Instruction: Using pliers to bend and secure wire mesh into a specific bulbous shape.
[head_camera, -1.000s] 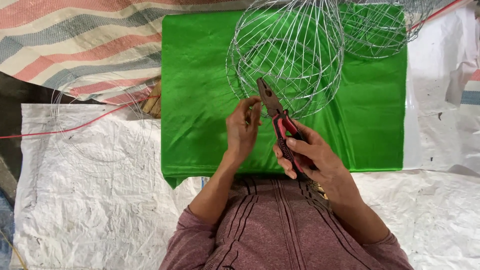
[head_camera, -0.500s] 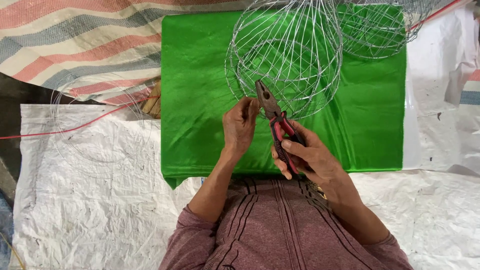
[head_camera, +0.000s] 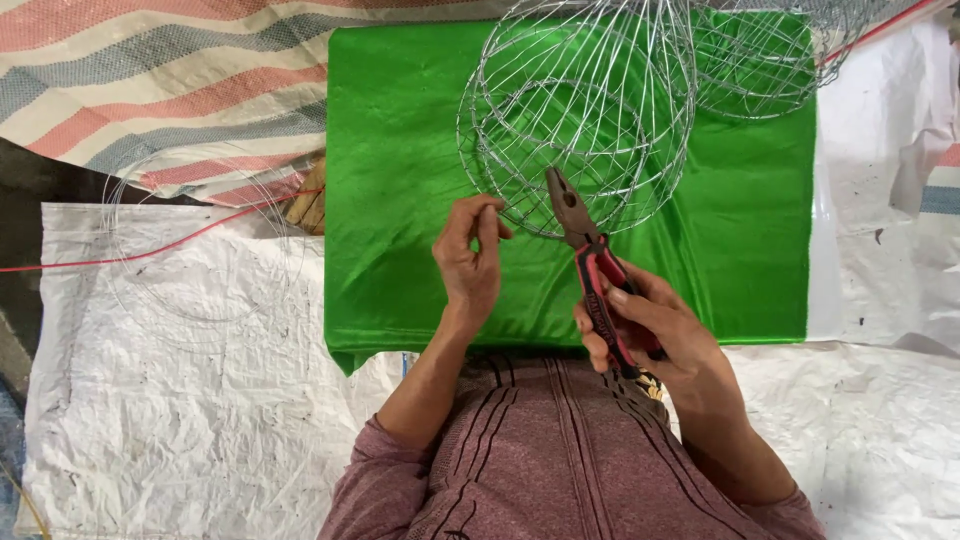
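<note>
Green cloth (head_camera: 400, 150) spread before us, wire basket (head_camera: 580, 110) on it. Our left hand (head_camera: 470, 255) pinches basket rim wire; right hand (head_camera: 650, 325) grips red-handled pliers (head_camera: 590, 255), tip at rim.

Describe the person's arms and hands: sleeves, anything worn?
Both hands, left hand and right hand, are bare, no gloves. Forearms are bare too: the sleeves of a mauve heathered top with dark stripes are pushed up near the elbows. No ring or watch is clearly visible.
</note>
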